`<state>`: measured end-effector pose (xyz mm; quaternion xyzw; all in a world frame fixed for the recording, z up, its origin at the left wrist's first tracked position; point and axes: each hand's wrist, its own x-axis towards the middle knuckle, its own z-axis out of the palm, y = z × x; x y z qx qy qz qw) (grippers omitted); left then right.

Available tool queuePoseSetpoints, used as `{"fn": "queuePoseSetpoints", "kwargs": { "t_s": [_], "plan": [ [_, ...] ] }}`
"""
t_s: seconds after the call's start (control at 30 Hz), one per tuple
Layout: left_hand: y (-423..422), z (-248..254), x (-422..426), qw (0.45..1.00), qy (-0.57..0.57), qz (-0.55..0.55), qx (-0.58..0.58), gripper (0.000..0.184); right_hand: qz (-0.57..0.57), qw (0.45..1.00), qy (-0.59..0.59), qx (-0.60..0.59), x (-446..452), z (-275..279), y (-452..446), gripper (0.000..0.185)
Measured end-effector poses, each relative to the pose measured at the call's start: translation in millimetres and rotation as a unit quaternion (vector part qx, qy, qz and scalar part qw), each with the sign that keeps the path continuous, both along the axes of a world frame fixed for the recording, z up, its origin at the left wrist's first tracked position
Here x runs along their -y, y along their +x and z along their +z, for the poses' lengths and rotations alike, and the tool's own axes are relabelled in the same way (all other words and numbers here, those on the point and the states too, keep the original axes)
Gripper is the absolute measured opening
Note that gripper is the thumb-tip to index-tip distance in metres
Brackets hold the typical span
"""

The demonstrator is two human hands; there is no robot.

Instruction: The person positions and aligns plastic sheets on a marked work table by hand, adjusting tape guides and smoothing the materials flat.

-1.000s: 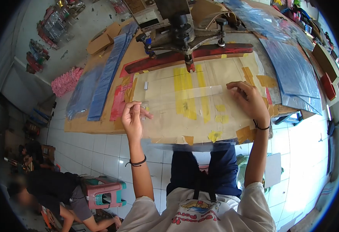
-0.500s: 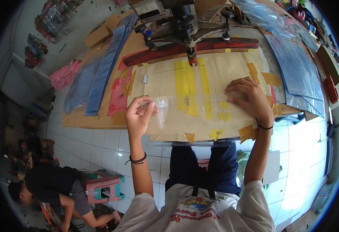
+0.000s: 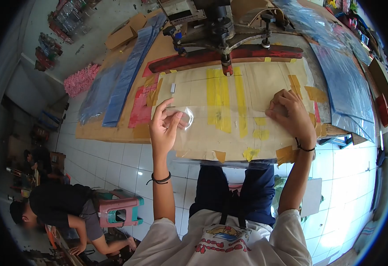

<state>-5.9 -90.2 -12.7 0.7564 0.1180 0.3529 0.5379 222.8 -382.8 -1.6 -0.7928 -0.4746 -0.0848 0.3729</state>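
Observation:
My left hand pinches the left edge of a clear plastic sheet, whose corner bends and shines beside the thumb. The sheet lies over a tan board patched with yellow tape. On the sheet's right side, my right hand rests with curled fingers; what is between its fingertips is too small to make out. Beyond both hands stands a machine with a long red-and-black bar across the board's far edge. A small white piece sits on the board at the upper left.
Blue plastic strips lie on the table's left side, and stacked blue plastic sheets on its right. A cardboard box is at the far left. Another person bends beside a pink-and-green stool at the lower left.
My left hand has moved up and closed on the clear sheet, lifting its left corner. My right hand has shifted slightly, with its fingers more curled. The view has shifted a little.

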Motion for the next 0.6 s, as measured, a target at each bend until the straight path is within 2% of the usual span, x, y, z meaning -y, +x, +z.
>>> {"fn": "queuePoseSetpoints", "kwargs": {
  "t_s": [0.07,0.17,0.27,0.3,0.43,0.53,0.6],
  "plan": [
    [3.9,2.2,-0.6,1.0,-0.014,0.0,-0.008,0.034,-0.01,1.0,0.008,0.002,0.2,-0.1,2.2,0.016],
    [9.0,16.4,4.2,0.997,0.015,0.037,-0.066,0.024,-0.079,0.991,0.034,-0.107,0.0,5.7,-2.6,0.014],
    [21.1,19.9,0.6,0.992,0.088,0.053,-0.066,0.02,-0.114,0.986,0.054,-0.112,0.8,9.4,-7.0,0.013],
    [29.7,16.5,1.9,0.992,0.107,0.063,-0.024,0.013,-0.123,0.984,0.052,-0.121,1.1,10.0,-7.7,0.013],
    [36.1,19.2,9.0,0.964,0.216,0.1,-0.118,0.017,-0.135,0.981,0.055,-0.125,-0.8,12.2,-7.0,0.014],
    [36.1,7.0,-1.9,0.96,0.254,0.107,-0.053,0.015,-0.119,0.982,0.054,-0.138,-0.9,12.5,-7.4,0.015],
    [33.0,3.7,-13.7,0.974,0.195,0.097,-0.057,0.016,-0.104,0.982,0.059,-0.149,-0.9,11.1,-7.9,0.016]
  ]
}}
